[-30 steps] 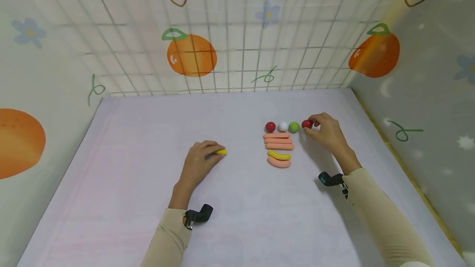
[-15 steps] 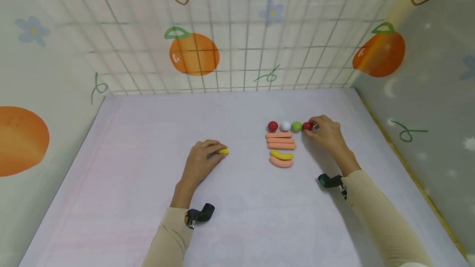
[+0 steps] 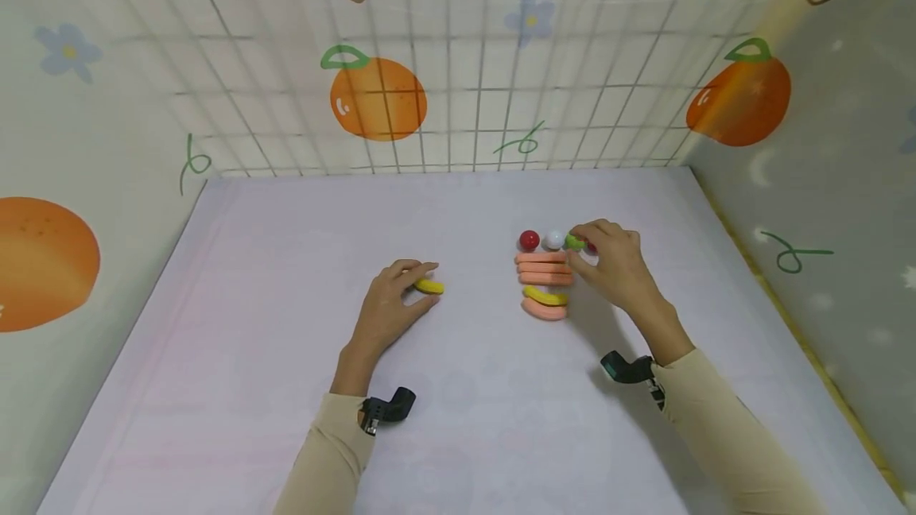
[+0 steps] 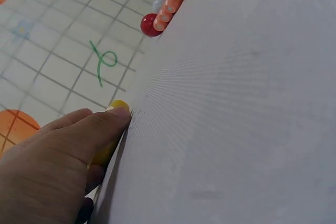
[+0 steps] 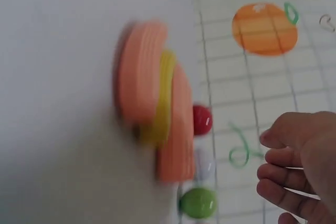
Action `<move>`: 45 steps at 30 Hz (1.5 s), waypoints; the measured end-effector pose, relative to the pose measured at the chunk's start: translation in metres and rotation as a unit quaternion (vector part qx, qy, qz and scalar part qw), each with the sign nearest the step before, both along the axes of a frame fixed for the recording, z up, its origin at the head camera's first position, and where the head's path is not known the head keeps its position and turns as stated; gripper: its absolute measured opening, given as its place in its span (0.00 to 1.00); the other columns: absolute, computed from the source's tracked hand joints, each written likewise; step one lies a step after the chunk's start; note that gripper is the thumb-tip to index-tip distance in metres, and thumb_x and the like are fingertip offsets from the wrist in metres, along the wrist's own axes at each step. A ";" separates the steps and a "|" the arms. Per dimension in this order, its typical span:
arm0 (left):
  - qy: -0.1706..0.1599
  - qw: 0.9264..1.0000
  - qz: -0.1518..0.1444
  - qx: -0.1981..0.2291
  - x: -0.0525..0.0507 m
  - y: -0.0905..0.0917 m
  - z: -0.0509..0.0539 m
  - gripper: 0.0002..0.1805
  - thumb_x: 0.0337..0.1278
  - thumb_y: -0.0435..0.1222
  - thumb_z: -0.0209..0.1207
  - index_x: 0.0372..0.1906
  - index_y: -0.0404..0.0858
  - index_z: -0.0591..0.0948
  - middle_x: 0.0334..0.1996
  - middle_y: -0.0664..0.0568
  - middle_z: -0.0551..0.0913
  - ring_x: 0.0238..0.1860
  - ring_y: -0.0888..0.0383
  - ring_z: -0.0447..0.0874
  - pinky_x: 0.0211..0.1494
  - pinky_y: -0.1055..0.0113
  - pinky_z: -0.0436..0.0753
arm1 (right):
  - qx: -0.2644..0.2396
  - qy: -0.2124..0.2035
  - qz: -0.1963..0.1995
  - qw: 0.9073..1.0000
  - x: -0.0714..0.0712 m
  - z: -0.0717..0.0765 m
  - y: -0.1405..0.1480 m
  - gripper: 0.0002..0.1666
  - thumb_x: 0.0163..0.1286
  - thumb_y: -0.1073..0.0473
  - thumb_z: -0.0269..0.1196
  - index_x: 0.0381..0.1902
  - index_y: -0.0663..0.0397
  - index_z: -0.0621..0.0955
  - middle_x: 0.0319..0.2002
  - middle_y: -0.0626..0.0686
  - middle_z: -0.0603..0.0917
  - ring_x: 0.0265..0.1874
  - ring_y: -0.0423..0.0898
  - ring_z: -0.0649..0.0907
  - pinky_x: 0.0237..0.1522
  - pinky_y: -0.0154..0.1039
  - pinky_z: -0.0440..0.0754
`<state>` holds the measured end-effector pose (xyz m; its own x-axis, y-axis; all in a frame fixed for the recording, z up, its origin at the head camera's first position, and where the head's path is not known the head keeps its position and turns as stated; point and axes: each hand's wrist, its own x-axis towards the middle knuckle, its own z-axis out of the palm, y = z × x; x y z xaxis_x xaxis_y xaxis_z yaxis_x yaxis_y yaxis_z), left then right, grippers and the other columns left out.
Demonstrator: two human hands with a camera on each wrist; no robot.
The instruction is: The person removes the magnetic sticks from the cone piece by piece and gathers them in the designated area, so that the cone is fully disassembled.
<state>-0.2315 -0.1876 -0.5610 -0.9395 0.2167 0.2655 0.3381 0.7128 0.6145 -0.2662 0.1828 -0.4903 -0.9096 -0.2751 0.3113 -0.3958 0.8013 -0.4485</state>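
Observation:
My left hand [image 3: 389, 298] rests at the left middle of the table around a small yellow banana-shaped piece [image 3: 430, 286]. Its thumb and fingers stand spread on either side; in the left wrist view the thumb [image 4: 113, 121] partly covers that yellow piece. My right hand [image 3: 617, 266] is over the right end of a row of balls, its fingers apart and holding nothing in the right wrist view. That row has a red ball [image 3: 529, 241], a white ball [image 3: 554, 240], a green ball [image 3: 575, 242] and another red ball [image 3: 591, 248], the last two partly hidden by the hand.
Below the balls lie several straight pink sausage-like sticks [image 3: 545, 268]. Nearer me are a curved yellow piece [image 3: 545, 296] and a curved pink piece [image 3: 544, 309]. A printed curtain [image 3: 458, 62] over a grid closes off the back of the pale table [image 3: 458, 420].
My right hand has let go of the right-hand red ball and moved left over the green one. My left thumb and fingers have spread away from the yellow piece. The view shifts slightly.

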 end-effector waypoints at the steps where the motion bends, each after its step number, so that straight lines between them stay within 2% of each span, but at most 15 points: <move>1: -0.002 1.000 0.002 0.001 0.000 0.000 0.000 0.24 0.57 0.44 0.71 0.60 0.54 0.83 0.57 0.57 0.78 0.57 0.52 0.75 0.61 0.51 0.72 | -0.004 0.008 0.016 1.000 0.002 0.001 -0.008 0.18 0.66 0.61 0.68 0.52 0.63 0.82 0.48 0.60 0.81 0.46 0.58 0.78 0.50 0.60 0.64; 5: 0.002 1.000 0.006 0.008 0.001 -0.001 -0.003 0.19 0.57 0.42 0.71 0.54 0.52 0.85 0.55 0.58 0.79 0.55 0.53 0.76 0.61 0.53 0.72 | -0.010 0.043 0.082 0.996 0.005 0.000 -0.044 0.14 0.65 0.61 0.69 0.47 0.61 0.84 0.45 0.57 0.84 0.47 0.56 0.80 0.48 0.57 0.68; 9: 0.008 1.000 0.004 0.012 0.002 0.001 -0.006 0.15 0.58 0.41 0.71 0.51 0.51 0.87 0.53 0.60 0.81 0.52 0.55 0.75 0.58 0.54 0.72 | 0.005 0.036 0.133 0.990 0.010 -0.007 -0.082 0.13 0.65 0.60 0.68 0.46 0.58 0.85 0.44 0.54 0.85 0.46 0.52 0.82 0.49 0.54 0.70; 16: 0.021 0.999 -0.009 0.022 -0.001 0.005 -0.004 0.17 0.58 0.37 0.68 0.53 0.49 0.86 0.54 0.58 0.80 0.52 0.53 0.76 0.57 0.53 0.73 | 0.049 0.004 0.164 0.985 0.013 -0.016 -0.135 0.14 0.67 0.56 0.67 0.48 0.55 0.86 0.47 0.50 0.84 0.49 0.50 0.82 0.48 0.49 0.70; 19: 0.022 0.999 -0.013 0.038 -0.002 0.007 -0.004 0.16 0.58 0.36 0.66 0.52 0.46 0.86 0.53 0.57 0.80 0.52 0.53 0.76 0.56 0.53 0.74 | 0.066 -0.009 0.170 0.983 0.011 -0.020 -0.152 0.14 0.68 0.54 0.67 0.49 0.53 0.86 0.47 0.50 0.84 0.49 0.49 0.81 0.49 0.49 0.70; 22: 0.019 0.999 -0.013 0.033 -0.002 0.009 -0.004 0.15 0.59 0.37 0.65 0.52 0.44 0.86 0.53 0.57 0.80 0.53 0.53 0.76 0.57 0.53 0.74 | 0.084 -0.009 0.172 0.981 0.009 -0.025 -0.162 0.15 0.67 0.52 0.68 0.48 0.51 0.86 0.46 0.48 0.84 0.48 0.48 0.81 0.49 0.48 0.70; 29: 0.023 0.999 -0.010 0.024 -0.005 0.013 0.000 0.17 0.60 0.38 0.64 0.55 0.47 0.83 0.53 0.59 0.79 0.46 0.59 0.75 0.50 0.59 0.74 | 0.112 0.011 0.160 0.981 0.005 -0.034 -0.166 0.12 0.64 0.51 0.71 0.43 0.49 0.88 0.40 0.45 0.84 0.41 0.45 0.81 0.46 0.45 0.70; 35: 0.019 0.999 -0.001 0.038 -0.005 0.010 0.004 0.21 0.63 0.39 0.63 0.61 0.48 0.81 0.53 0.57 0.79 0.39 0.60 0.75 0.42 0.60 0.74 | 0.112 0.007 0.151 0.982 0.008 -0.028 -0.152 0.12 0.61 0.54 0.71 0.42 0.51 0.88 0.38 0.46 0.84 0.38 0.45 0.80 0.44 0.44 0.70; 38: 0.011 0.999 0.011 0.039 -0.003 0.008 0.004 0.21 0.63 0.39 0.63 0.62 0.49 0.81 0.51 0.57 0.80 0.38 0.59 0.74 0.41 0.61 0.73 | 0.101 0.013 0.149 0.984 0.010 -0.025 -0.141 0.11 0.61 0.56 0.69 0.41 0.51 0.88 0.38 0.46 0.84 0.39 0.45 0.80 0.44 0.43 0.69; 45: 0.010 1.000 0.018 0.021 0.000 0.001 0.001 0.16 0.64 0.36 0.61 0.55 0.49 0.84 0.46 0.59 0.83 0.43 0.59 0.76 0.48 0.60 0.74 | 0.028 0.053 0.156 0.986 0.022 -0.015 -0.105 0.06 0.59 0.61 0.70 0.36 0.50 0.86 0.36 0.46 0.83 0.40 0.46 0.79 0.45 0.45 0.67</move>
